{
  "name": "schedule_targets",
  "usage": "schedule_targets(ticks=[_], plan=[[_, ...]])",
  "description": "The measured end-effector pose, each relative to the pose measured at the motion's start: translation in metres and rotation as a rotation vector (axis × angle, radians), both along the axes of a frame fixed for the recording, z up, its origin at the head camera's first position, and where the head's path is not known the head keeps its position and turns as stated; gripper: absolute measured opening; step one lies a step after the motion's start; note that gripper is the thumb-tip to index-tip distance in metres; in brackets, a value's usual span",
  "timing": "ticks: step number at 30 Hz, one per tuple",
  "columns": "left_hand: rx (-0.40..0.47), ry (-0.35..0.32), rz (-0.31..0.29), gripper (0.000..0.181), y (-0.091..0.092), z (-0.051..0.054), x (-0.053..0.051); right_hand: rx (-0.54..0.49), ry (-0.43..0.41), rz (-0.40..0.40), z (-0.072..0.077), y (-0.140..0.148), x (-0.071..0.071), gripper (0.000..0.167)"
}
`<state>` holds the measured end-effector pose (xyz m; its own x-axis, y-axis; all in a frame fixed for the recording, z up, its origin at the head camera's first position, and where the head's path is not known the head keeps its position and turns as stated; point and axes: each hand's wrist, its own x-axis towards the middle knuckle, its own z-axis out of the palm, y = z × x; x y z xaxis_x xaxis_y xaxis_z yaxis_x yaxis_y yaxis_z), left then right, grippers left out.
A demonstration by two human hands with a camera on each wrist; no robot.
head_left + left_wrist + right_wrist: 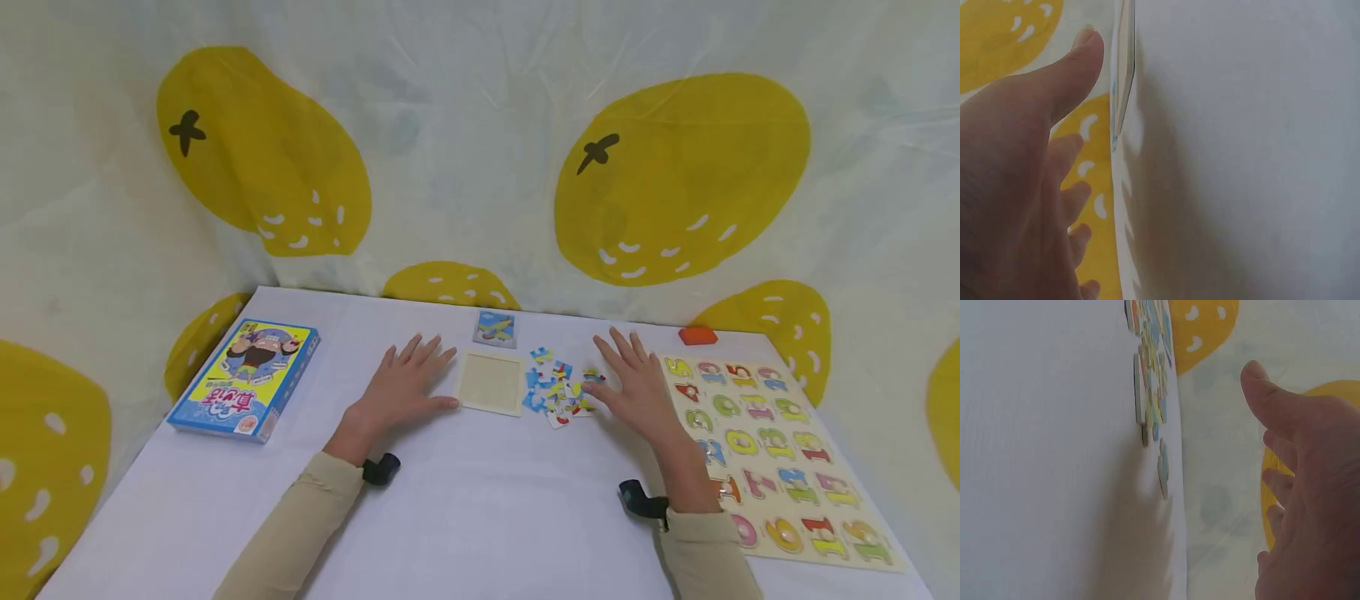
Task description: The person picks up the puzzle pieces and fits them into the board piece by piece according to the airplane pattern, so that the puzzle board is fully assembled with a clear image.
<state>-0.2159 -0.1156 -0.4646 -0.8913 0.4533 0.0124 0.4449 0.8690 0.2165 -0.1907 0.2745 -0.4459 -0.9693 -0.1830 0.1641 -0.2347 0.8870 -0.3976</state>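
Note:
Fingers spread, my left hand (408, 387) hovers above the table just left of a pale wooden puzzle frame (491, 383) and holds nothing. My right hand (633, 387) is likewise spread, with its thumb over the right side of a loose heap of jigsaw pieces (557, 390) in blue, yellow, white and red. In the right wrist view the pieces (1150, 375) lie on the cloth, apart from the hand (1310, 462). The left wrist view has the frame's edge (1125, 69) beyond the left thumb. Behind the frame lies a small picture card (495, 329) with a yellow plane.
A blue and yellow box (247, 379) lies at the far left. On the right, partly under my right forearm, is a wooden number board (780, 454). A red block (697, 336) sits near the back edge. A patterned curtain (465, 167) hangs behind the table.

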Motion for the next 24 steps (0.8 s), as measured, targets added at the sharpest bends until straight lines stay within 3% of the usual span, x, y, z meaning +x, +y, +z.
schedule_targets(ticks=[8,15,24], plan=[[-0.005,-0.099,-0.039,0.084,0.008,0.003,0.004,-0.007,-0.076,0.077,0.002,-0.032,-0.002,0.078],[-0.001,-0.185,-0.093,0.067,0.009,0.007,0.003,-0.023,-0.102,0.174,-0.001,-0.055,0.001,0.068],[0.015,-0.195,-0.113,0.058,0.011,0.009,0.005,-0.015,-0.002,0.336,-0.012,-0.075,0.005,0.041]])
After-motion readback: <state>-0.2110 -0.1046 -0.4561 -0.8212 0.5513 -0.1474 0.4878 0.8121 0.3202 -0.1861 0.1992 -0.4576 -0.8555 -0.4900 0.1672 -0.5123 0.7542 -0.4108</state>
